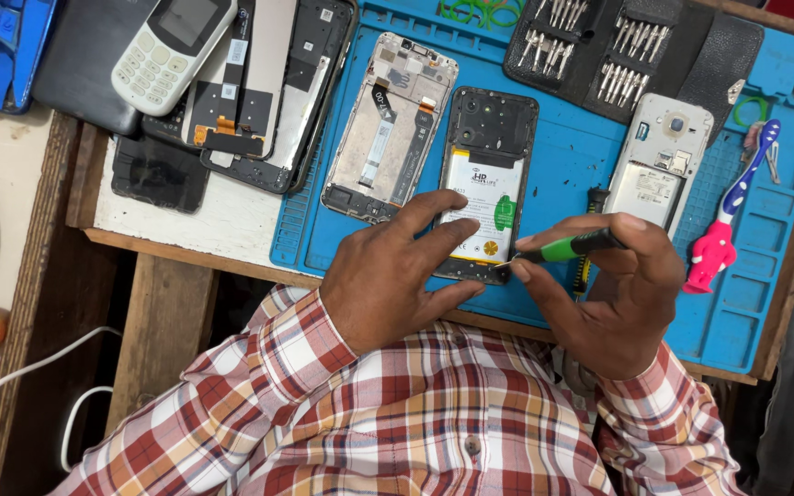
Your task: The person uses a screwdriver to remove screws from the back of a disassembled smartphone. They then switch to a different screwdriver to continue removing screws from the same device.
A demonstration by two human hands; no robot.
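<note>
A pale, worn wooden worktop (222, 220) carries a large blue rubber repair mat (581, 156) that takes up its right part. Near the middle of the mat lies an opened black smartphone with its white battery showing (486, 174), its back cover off, lying lengthwise from far to near. The left hand (388, 276) rests on the phone's near left corner, fingers (434, 209) spread and laid flat over the battery's lower edge, pressing rather than gripping. The right hand (622, 294), just right of the phone, has its fingers closed around a slim green-and-black screwdriver (567, 246), whose thin metal tip touches the phone's near right edge. Left of the phone lies a bare grey phone frame with ribbon cables (388, 129); right of it, a white opened phone (659, 161). At the far edge sits a black case of screwdriver bits (599, 46), and at the far right a pink-and-blue toothbrush (728, 220).
</note>
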